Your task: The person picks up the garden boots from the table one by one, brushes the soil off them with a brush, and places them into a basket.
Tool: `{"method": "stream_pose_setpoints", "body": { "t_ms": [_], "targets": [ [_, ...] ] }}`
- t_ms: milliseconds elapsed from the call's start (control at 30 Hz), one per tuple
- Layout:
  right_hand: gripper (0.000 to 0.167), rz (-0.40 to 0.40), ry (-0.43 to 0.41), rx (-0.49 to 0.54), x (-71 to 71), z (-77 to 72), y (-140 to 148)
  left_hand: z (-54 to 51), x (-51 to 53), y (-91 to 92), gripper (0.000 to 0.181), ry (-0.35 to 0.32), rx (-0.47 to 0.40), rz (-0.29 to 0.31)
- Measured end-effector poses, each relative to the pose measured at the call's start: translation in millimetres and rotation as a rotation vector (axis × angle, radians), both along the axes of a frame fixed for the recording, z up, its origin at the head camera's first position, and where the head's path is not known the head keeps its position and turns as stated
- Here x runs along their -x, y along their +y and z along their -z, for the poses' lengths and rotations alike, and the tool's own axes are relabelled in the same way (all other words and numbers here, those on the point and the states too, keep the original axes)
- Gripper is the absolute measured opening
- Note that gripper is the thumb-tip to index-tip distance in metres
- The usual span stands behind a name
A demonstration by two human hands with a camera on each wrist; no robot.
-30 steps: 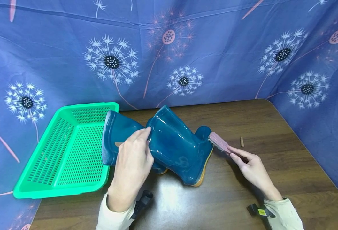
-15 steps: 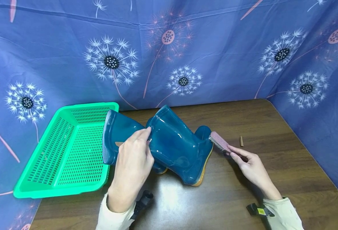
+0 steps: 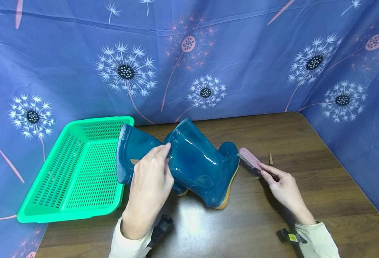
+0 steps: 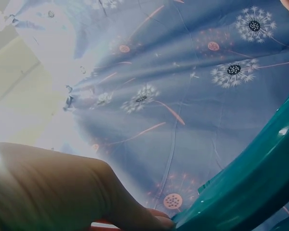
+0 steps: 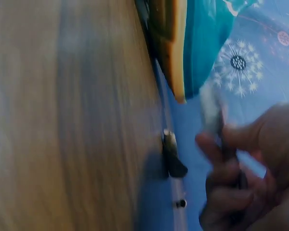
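In the head view a glossy teal rubber boot with a yellow sole is held tilted over the table. My left hand pinches its shaft near the top; the left wrist view shows the fingers at the teal edge. A second teal boot lies behind it, partly hidden, its shaft opening toward the basket. My right hand holds a pink brush by its handle, bristles facing the boot's foot, a small gap off it. In the right wrist view the brush is blurred beside the boot.
A green plastic basket stands at the table's left, touching or close to the rear boot. A small tan stick-like piece and a tinier bit lie on the wooden table. Patterned blue cloth hangs behind.
The brush has shifted slightly right, away from the boot's foot. A tiny bit beneath it shows more clearly now. My left hand and both boots look nearly still.
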State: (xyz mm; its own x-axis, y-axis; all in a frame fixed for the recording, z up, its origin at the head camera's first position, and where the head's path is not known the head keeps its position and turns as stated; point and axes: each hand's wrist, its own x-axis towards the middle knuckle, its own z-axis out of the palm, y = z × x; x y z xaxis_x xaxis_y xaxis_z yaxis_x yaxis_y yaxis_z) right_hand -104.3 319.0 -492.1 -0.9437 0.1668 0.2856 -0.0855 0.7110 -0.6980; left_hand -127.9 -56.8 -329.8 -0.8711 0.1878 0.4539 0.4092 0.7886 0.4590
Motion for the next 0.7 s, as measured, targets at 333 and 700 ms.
{"method": "stream_pose_setpoints", "body": {
  "t_ms": [333,700],
  "targets": [
    [0.029,0.096,0.03,0.036,0.8,-4.6,5,2.4,-4.6,11.8,0.037,0.129,-0.076,0.081],
    [0.029,0.153,0.035,0.076,-0.3,-8.0,8,-0.1,-7.9,19.5,0.033,-0.014,-0.256,0.256]
  ]
}}
